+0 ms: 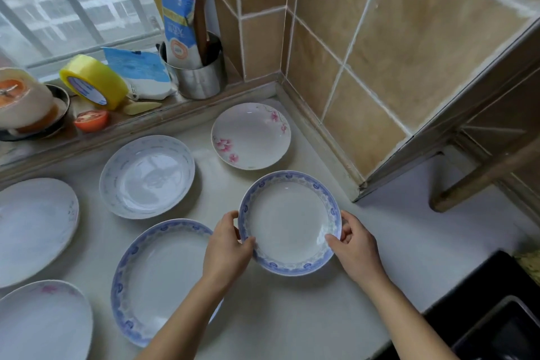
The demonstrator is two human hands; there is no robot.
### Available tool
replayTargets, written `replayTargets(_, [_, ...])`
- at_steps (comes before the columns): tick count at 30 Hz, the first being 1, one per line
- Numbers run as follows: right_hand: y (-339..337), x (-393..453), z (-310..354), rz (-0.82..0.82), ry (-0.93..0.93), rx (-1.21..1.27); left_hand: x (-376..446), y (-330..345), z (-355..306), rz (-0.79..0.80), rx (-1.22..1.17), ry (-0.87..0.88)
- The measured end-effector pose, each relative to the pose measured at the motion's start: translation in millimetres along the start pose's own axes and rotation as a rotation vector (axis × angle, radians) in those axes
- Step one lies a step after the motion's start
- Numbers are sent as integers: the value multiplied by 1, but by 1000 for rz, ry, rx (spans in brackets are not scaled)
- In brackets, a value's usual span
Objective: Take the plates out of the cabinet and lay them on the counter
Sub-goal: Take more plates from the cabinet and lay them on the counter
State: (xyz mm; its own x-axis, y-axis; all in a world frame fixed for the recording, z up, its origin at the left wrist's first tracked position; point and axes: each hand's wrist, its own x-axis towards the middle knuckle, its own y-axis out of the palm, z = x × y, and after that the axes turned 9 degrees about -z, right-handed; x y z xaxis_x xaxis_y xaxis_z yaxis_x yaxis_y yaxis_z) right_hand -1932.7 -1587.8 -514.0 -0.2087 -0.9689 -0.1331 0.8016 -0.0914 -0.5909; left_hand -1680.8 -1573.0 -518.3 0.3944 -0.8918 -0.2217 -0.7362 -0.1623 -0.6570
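We hold a round white ceramic plate with a blue patterned rim (289, 222) at the pale counter (394, 231): our left hand (226, 245) clasps its left edge, our right hand (355, 245) its right edge. Whether it touches the counter, we cannot tell. Just left lies a larger blue-rimmed white plate (155, 278); behind it, a white plate with pink flowers (250, 136).

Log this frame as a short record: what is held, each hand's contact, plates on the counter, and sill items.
held: blue-rimmed plate
left hand: grips the plate's left rim
right hand: grips the plate's right rim
other plates on counter: five in view, including the pink-flower plate and the larger blue-rimmed plate
sill items: yellow tape roll, halved tomato, steel utensil cup
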Motion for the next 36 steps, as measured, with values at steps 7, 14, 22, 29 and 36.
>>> replayTargets(7, [13, 13, -13, 3, 43, 2, 7, 9, -1, -21, 88, -1])
replayTargets(14, [18, 19, -14, 15, 33, -2, 11, 12, -3, -28, 115, -5])
replayTargets(22, [15, 19, -13, 51, 70, 23, 11, 5, -9, 54, 69, -60])
replayTargets(29, [-6, 9, 8, 100, -27, -268, 6, -28, -13, 69, 351, 139])
replayTargets(36, [-21, -12, 34, 118, -197, -594, -6, -58, -22, 66, 707, 481])
